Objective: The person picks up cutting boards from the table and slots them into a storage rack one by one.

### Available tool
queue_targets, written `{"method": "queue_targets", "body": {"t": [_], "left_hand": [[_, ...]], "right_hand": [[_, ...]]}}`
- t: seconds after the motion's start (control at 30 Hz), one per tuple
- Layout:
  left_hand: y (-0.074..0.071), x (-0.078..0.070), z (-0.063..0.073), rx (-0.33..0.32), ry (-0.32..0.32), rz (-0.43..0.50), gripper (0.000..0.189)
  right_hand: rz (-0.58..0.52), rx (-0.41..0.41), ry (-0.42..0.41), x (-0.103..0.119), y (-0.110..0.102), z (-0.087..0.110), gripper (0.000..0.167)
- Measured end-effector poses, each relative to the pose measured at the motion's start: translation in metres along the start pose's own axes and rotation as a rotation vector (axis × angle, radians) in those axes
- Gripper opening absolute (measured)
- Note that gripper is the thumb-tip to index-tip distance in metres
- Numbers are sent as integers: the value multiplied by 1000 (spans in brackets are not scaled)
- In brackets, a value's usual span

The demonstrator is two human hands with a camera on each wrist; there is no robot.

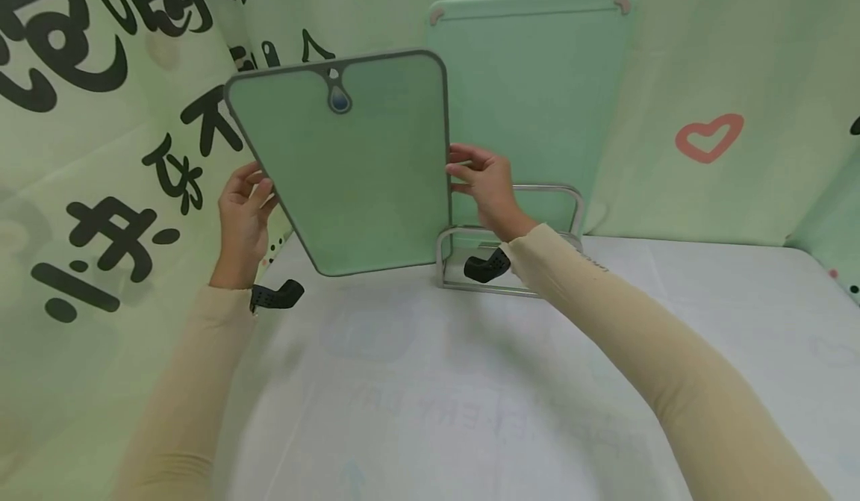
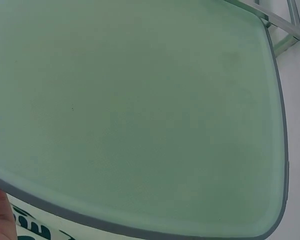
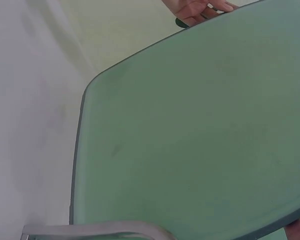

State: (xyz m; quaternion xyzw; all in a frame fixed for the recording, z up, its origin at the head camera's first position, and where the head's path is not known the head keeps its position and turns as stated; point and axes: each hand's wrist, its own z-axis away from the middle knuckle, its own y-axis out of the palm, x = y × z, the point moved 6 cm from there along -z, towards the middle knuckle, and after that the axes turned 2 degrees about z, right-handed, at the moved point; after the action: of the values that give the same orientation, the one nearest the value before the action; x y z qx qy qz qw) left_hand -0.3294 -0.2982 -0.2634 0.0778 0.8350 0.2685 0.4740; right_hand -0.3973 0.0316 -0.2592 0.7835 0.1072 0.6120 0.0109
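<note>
Between my two hands is a light green cutting board (image 1: 363,180) with a grey rim and a teardrop-shaped hanging hole at its top. My left hand (image 1: 243,213) grips its left edge, and its fingers (image 2: 2,220) show at the corner of the left wrist view. On the opposite edge, my right hand (image 1: 493,193) pinches the rim between thumb and fingers. The board is upright and slightly tilted, its lower right corner close beside a metal wire rack (image 1: 440,258). My right forearm hides part of that rack.
A larger, paler green cutting board (image 1: 531,90) with pinkish corner pieces stands upright at the rack. A white cloth (image 1: 403,404) covers the table. Green curtains with black lettering and a red heart (image 1: 709,138) hang behind and to the left.
</note>
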Motion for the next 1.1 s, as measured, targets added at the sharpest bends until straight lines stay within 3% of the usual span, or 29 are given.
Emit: {"method": "queue_targets", "body": {"t": [0.73, 1.1], "left_hand": [[30, 24, -6, 23, -78, -32, 18], [46, 30, -6, 69, -93, -67, 18]], "right_hand": [[-18, -69, -8, 10, -38, 6, 34], [-9, -73, -31, 15, -52, 12, 36]]}}
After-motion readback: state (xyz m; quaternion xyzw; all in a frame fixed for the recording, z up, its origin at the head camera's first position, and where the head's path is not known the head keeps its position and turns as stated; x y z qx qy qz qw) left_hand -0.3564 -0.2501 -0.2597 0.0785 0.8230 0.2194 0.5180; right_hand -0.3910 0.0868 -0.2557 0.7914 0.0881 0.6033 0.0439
